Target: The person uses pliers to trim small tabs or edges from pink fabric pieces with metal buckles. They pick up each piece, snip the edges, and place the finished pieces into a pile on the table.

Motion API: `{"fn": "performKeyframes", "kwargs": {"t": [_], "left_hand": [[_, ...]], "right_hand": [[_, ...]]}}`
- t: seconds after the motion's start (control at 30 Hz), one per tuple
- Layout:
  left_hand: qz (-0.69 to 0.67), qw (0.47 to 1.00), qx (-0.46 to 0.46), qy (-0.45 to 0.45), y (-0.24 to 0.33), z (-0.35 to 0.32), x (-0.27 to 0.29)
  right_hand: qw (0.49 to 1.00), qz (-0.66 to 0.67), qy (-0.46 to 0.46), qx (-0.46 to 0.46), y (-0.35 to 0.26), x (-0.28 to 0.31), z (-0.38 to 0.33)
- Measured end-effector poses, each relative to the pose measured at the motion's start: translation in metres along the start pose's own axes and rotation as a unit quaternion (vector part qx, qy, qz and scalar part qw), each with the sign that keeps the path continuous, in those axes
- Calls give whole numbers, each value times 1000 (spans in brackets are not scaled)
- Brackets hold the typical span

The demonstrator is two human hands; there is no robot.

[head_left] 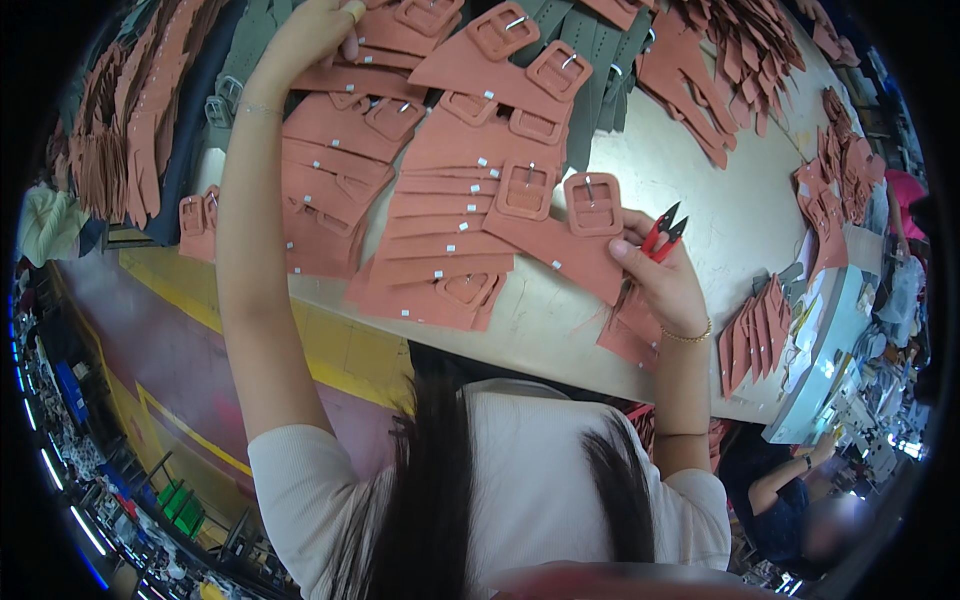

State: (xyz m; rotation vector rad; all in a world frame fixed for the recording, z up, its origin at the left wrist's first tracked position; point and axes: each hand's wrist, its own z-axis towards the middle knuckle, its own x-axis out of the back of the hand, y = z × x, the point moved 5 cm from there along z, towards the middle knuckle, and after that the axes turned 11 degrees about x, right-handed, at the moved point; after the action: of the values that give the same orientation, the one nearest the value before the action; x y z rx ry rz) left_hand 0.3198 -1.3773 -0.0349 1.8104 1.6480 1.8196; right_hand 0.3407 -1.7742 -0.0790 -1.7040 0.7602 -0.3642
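My right hand (658, 275) holds small red-handled snips (662, 232) and pinches the edge of a salmon-pink buckled strap piece (560, 240) on the pale table (700, 190). My left hand (310, 35) reaches far out to the top of the picture and rests on the upper end of a fanned row of the same pink strap pieces with buckles (440, 190). The straps overlap one another in rows between the two hands.
Grey-green straps (590, 60) lie at the far side. More pink pieces lie in piles at the left (130, 130), far right (840, 160) and near right (755, 335). Another person (790, 500) sits at lower right. A yellow-lined floor (190, 330) shows below the table edge.
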Motion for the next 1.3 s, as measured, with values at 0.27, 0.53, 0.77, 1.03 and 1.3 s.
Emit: {"fn": "performKeyframes", "kwargs": {"t": [0.27,0.53,0.77,1.03,1.3], "left_hand": [[-12,999,-27,-21,-4,-7,-4],[-44,999,7,-28,-11,-26,-5],[-44,997,3,-55,-22,-39,-4],[-177,974,-11,-138,-47,-48,3],[-300,931,-24,-208,-72,-58,6]], "right_hand": [[998,31,45,-17,2,10,-12],[998,35,57,-21,7,12,-16],[998,30,60,0,8,10,-16],[997,39,63,2,10,10,-16],[997,35,71,2,14,11,-17]]}}
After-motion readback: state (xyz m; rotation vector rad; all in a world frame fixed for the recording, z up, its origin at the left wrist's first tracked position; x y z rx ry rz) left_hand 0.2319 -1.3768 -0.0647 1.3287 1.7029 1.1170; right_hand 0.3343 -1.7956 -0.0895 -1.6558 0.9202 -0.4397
